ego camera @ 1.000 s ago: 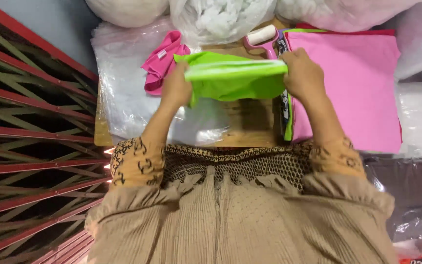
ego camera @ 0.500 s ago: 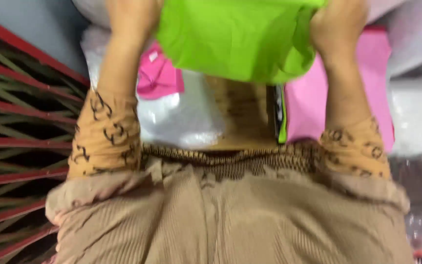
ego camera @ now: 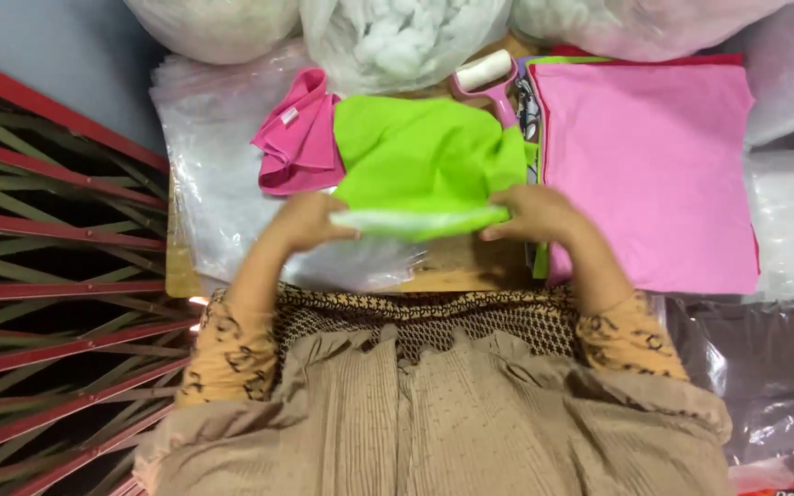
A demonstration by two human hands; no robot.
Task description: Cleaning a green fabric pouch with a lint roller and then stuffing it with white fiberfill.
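Note:
A bright green cloth [ego camera: 425, 156] lies spread on a small wooden table [ego camera: 457, 266]. My left hand [ego camera: 305, 220] pinches its near left edge. My right hand [ego camera: 530, 213] grips the near right edge, and the folded edge stretches between both hands. A crumpled dark pink cloth [ego camera: 298, 138] lies just left of the green one. A stack of flat pink cloth [ego camera: 645, 174] sits to the right, touching my right wrist.
A pink-handled lint roller [ego camera: 487, 73] lies behind the green cloth. Clear plastic bags [ego camera: 218, 193] cover the table's left side; bags of white stuffing [ego camera: 397, 37] line the back. A red metal gate [ego camera: 48, 276] stands at left, a dark plastic bag [ego camera: 765, 367] at right.
The green cloth was lifted up toward the camera half a second ago. It now lies flat on the table with both hands at its near edge.

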